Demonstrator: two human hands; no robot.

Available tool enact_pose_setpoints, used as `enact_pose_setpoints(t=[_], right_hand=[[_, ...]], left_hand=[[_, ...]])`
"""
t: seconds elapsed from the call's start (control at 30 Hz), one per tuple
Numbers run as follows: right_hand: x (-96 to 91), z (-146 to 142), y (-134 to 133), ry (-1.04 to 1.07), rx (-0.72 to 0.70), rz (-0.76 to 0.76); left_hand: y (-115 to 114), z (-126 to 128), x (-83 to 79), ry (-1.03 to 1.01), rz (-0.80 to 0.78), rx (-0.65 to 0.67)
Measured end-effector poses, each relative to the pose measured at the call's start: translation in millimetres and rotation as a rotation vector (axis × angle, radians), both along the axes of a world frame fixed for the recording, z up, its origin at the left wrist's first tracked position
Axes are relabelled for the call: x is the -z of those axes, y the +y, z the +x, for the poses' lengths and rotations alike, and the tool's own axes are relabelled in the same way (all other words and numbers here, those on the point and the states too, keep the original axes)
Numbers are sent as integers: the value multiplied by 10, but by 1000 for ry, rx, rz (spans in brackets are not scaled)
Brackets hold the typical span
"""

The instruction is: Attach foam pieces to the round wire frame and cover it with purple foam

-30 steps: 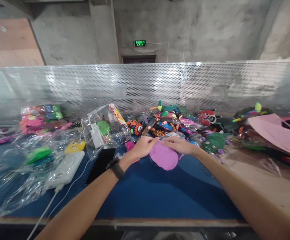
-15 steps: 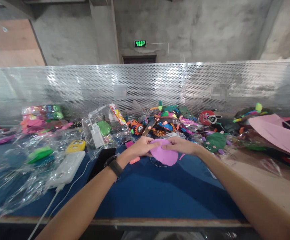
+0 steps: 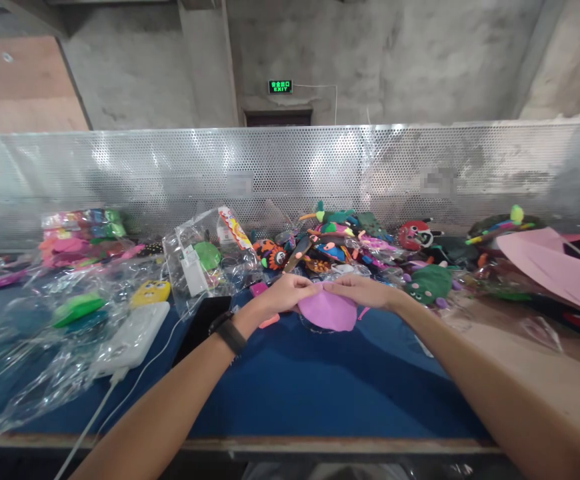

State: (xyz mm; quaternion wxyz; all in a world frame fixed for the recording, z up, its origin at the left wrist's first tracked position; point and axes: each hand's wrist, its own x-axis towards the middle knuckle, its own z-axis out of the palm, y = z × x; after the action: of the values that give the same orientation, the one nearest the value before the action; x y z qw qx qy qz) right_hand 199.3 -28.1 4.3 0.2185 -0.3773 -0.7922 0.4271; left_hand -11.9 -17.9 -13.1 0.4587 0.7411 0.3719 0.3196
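A thin, flat purple round piece (image 3: pixel 329 312), perhaps foam or felt, hangs between my hands above the blue table top (image 3: pixel 320 393). My left hand (image 3: pixel 290 292) pinches its upper left edge, and a dark watch-like band circles that wrist. From the other side my right hand (image 3: pixel 361 291) pinches the upper edge, thumb close to the left thumb. Under the piece a clear rim shows in part; what it belongs to is hidden. A small pink stick (image 3: pixel 269 321) lies just below the left hand.
Behind my hands is a heap of colourful craft animals (image 3: pixel 335 243) against a perforated metal panel (image 3: pixel 290 157). A white power bank (image 3: pixel 133 339) with a cable and clear plastic bags lie left. Pink sheets (image 3: pixel 555 263) and a green animal piece (image 3: pixel 429 284) are at the right.
Both thumbs have moved closer together along the top of the purple piece. Its upper edge now looks folded or tilted, and less of its face shows.
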Motion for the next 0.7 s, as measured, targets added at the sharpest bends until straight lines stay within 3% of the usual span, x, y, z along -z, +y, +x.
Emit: enact_pose_setpoints(t=[0.1,0.27,0.4,0.5,0.7], right_hand=[[0,3,0,-17,-16,63],[20,29,21,-56,-36,-55],[49,36,56,-92,-62,-11],[35,25,43,-91,-18,-33],[-15,32,7,-174,139,-116]], left_hand=[[-19,4,-11,8,-23,46],[11,-2,5,42,176,-14],[-17,5,-5,67,134,41],[-27,10,-18,55,174,83],[67,-28,5,127,173,-44]])
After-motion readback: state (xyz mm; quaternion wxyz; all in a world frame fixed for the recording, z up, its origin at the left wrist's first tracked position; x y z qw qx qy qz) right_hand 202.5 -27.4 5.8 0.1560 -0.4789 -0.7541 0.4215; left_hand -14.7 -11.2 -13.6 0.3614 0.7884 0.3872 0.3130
